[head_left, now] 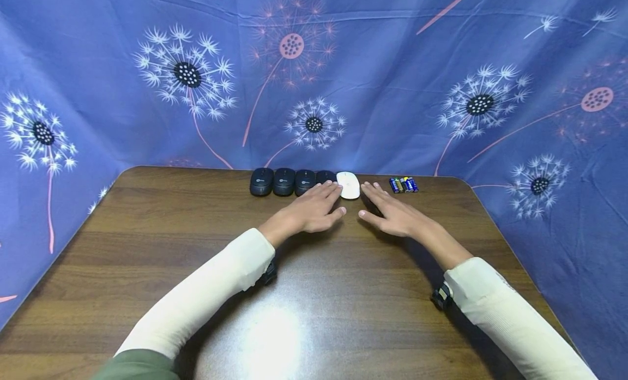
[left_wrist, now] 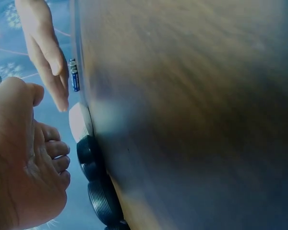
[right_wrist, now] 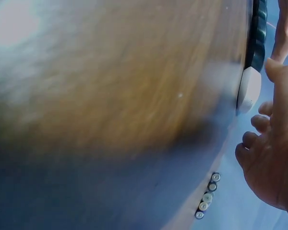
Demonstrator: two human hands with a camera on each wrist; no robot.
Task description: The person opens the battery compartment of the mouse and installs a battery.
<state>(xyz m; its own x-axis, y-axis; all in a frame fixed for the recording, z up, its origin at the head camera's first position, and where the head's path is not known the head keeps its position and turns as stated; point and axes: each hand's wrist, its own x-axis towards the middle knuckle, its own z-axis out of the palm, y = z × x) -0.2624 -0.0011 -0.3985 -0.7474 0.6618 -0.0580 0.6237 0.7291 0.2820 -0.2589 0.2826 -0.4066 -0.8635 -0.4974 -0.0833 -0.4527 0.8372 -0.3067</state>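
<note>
Head cam hi, fwd/down; wrist cams lo

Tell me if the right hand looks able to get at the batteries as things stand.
Probably yes: the right hand holds nothing, and the batteries sit close beside it, on the right. No other object shows between them on the tabletop; the white mouse lies to the hand's left.

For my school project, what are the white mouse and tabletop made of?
The white computer mouse is probably hard plastic: it looks moulded and smooth on top. The tabletop looks like wood, or maybe wood-print laminate: brown grain shows, and bright glare suggests a shiny finish.
</note>
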